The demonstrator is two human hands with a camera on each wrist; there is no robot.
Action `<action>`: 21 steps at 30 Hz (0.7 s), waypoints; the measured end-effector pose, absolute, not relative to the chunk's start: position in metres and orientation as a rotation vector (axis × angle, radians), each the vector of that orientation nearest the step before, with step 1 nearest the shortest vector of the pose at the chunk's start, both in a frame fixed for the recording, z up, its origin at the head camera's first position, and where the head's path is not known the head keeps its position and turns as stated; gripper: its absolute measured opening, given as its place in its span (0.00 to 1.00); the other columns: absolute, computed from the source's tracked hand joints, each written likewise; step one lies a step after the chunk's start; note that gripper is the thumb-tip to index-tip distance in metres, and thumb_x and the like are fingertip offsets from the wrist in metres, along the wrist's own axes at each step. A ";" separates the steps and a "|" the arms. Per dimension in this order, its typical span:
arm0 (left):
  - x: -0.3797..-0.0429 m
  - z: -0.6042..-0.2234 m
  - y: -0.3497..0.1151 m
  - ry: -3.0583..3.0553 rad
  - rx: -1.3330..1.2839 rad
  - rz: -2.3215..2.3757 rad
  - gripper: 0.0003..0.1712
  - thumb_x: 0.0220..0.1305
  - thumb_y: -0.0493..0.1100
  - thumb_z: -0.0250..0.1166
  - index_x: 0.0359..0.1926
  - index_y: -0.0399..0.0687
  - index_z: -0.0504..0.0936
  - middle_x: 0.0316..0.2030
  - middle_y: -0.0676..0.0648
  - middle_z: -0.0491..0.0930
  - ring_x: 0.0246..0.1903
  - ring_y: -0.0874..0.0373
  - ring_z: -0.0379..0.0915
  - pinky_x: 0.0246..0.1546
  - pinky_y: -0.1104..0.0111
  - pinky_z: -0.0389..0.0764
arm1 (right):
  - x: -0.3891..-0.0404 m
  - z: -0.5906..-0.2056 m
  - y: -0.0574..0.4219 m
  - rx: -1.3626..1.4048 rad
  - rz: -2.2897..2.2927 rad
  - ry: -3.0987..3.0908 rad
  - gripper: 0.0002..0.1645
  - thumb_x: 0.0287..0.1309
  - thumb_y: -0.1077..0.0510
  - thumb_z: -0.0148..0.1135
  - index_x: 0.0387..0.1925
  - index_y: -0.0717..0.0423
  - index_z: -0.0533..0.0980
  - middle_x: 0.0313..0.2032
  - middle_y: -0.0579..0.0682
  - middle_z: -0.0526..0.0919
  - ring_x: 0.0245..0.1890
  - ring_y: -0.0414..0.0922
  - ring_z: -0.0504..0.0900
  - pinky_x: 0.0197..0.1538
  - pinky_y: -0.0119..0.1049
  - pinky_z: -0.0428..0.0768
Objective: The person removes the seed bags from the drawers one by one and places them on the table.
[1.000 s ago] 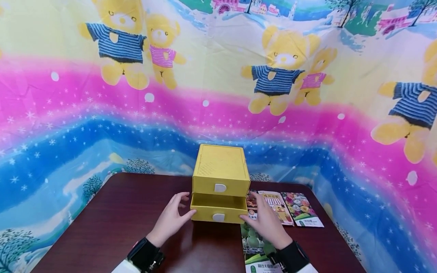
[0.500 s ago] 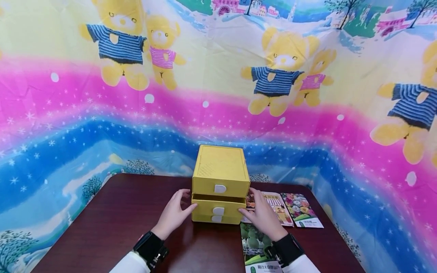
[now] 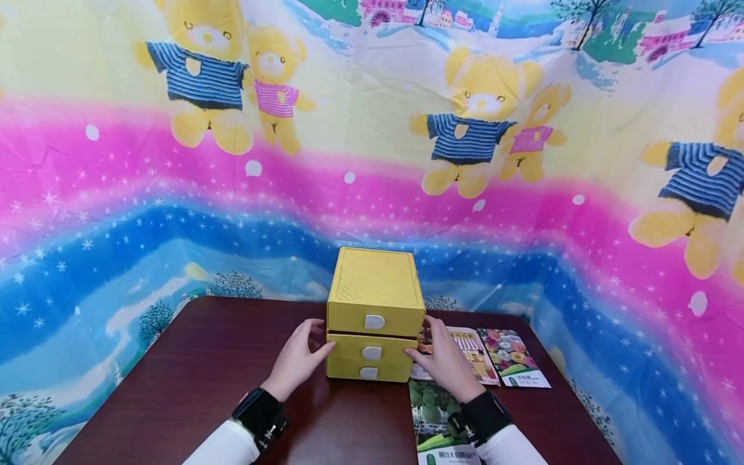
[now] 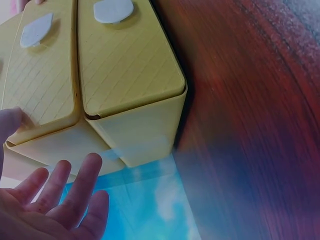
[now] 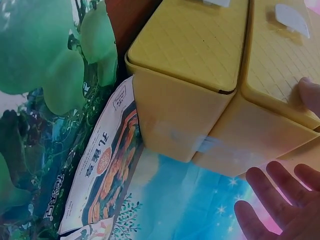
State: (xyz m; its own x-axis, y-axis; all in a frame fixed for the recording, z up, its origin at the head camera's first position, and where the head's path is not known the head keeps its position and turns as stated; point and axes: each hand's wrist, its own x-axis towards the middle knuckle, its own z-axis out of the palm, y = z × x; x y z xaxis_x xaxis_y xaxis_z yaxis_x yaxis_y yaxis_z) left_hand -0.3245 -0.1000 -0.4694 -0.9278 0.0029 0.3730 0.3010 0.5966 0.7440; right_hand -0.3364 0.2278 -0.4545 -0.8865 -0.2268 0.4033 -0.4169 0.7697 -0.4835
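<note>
A yellow three-drawer desktop box stands on the dark table, each drawer front carrying a white pull tab. The middle drawer sits nearly flush with the bottom one. My left hand is at the box's left side; its thumb touches the middle drawer front, and the other fingers spread apart beside the side wall. On the right side, my right hand mirrors it. Its thumb rests on the same drawer front, with the fingers loosely extended alongside the box. The drawers' insides are hidden.
To the right of the box lie printed packets: a flower packet, a yellow-and-white packet and a green plant packet nearer the front. A patterned bear curtain hangs behind and around the dark wooden table.
The middle drawer, pulled out with its inside visible a second ago, has slid back into the box. Both hands moved slightly forward with it, thumbs on its front.
</note>
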 end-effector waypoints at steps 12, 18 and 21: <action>-0.332 -0.470 -0.098 -2.487 -0.238 -1.247 0.28 0.65 0.48 0.72 0.61 0.43 0.76 0.47 0.48 0.80 0.35 0.59 0.78 0.40 0.65 0.79 | -0.346 -0.455 0.227 0.466 0.818 -2.651 0.50 0.62 0.40 0.70 0.74 0.58 0.59 0.63 0.56 0.72 0.64 0.54 0.75 0.62 0.55 0.77; -0.334 -0.472 -0.098 -2.478 -0.242 -1.244 0.26 0.65 0.48 0.71 0.60 0.45 0.76 0.46 0.46 0.81 0.33 0.61 0.77 0.39 0.65 0.79 | -0.348 -0.457 0.227 0.461 0.837 -2.648 0.50 0.62 0.41 0.70 0.75 0.57 0.58 0.63 0.56 0.72 0.63 0.54 0.76 0.61 0.54 0.77; -0.334 -0.473 -0.098 -2.478 -0.246 -1.241 0.24 0.65 0.48 0.71 0.59 0.47 0.77 0.46 0.46 0.81 0.33 0.63 0.77 0.39 0.66 0.78 | -0.349 -0.458 0.228 0.459 0.843 -2.655 0.50 0.62 0.40 0.70 0.75 0.56 0.58 0.63 0.55 0.72 0.63 0.53 0.76 0.61 0.54 0.78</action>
State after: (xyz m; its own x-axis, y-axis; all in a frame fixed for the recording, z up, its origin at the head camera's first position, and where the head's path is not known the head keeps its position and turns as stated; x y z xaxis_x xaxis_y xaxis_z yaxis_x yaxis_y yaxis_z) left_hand -0.3343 -0.0978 -0.4726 -0.9209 -0.0046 0.3898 0.3094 0.5996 0.7381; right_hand -0.3489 0.2275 -0.4581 -0.8982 -0.2045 0.3893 -0.3916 0.7747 -0.4966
